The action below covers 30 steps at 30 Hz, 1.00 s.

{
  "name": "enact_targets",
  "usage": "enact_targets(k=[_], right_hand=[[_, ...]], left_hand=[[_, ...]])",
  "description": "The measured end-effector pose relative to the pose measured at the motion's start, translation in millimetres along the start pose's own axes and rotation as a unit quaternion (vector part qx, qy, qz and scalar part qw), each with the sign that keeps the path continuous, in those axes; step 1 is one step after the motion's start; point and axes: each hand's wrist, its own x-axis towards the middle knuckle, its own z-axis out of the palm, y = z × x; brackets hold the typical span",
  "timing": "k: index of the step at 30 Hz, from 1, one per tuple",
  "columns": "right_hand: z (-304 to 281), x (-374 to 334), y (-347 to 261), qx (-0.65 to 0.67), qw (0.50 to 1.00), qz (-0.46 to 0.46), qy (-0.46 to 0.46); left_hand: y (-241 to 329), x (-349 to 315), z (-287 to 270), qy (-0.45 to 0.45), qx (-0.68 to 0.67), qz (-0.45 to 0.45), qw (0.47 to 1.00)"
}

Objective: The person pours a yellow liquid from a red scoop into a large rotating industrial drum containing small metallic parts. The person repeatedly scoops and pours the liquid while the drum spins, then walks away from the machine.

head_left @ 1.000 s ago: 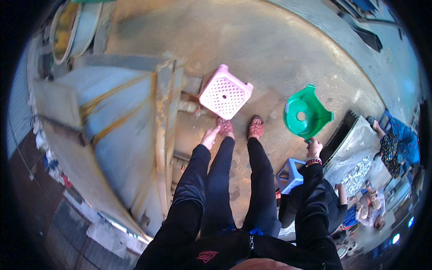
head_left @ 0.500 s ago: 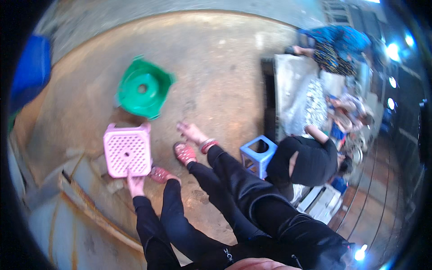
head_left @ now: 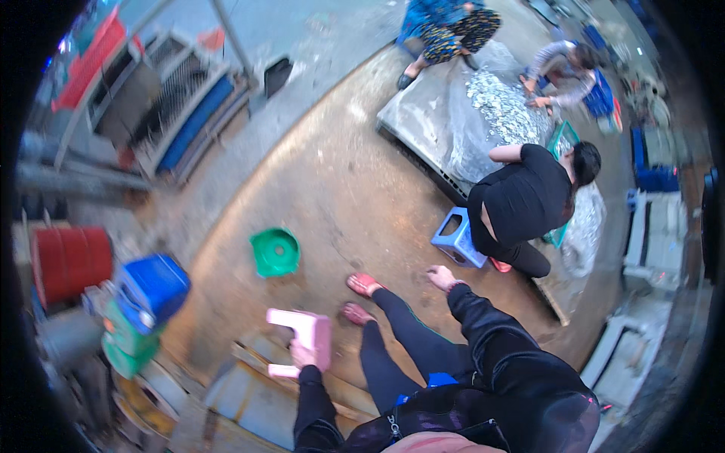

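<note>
My left hand (head_left: 303, 354) grips a pink plastic stool (head_left: 321, 337), which is tilted on its side with its legs toward the left. My right hand (head_left: 441, 278) hangs in the air with loosely bent fingers and nothing visible in it; a bracelet circles that wrist. Nearest to it is a blue plastic stool (head_left: 462, 240), standing on the floor beside a crouching person in black. A green plastic stool (head_left: 276, 264) lies upturned on the floor, farther off than the pink one. My red shoes (head_left: 362, 285) stand between my hands.
Several people work around a low platform (head_left: 415, 121) heaped with small silvery pieces (head_left: 502, 109) on plastic sheeting. At left stand a blue jerrycan (head_left: 153, 289), a red drum (head_left: 72, 264) and a metal rack (head_left: 170, 98). Curved metal sheets (head_left: 257, 400) lie near my left arm.
The pink stool has turned from seat-facing-up onto its side in my left hand. My view has swung, bringing the rack and drum in; the green stool appears smaller.
</note>
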Motion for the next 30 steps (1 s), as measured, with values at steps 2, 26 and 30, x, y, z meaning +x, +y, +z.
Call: enact_targets(k=[2,26,30], right_hand=[[-22,-39,12,0.129,0.989,0.072,-0.004],[-69,-576,272,0.447,0.718,0.143,0.513],[-12,-645,386,0.232,0.726,0.265,0.590]], left_hand=[[40,-42,-34,0.027,0.019,0.113,0.993],[297,-465,25,-0.180,0.246,0.718,0.625],[314,-527,115,-0.333,0.291,0.721,0.533]])
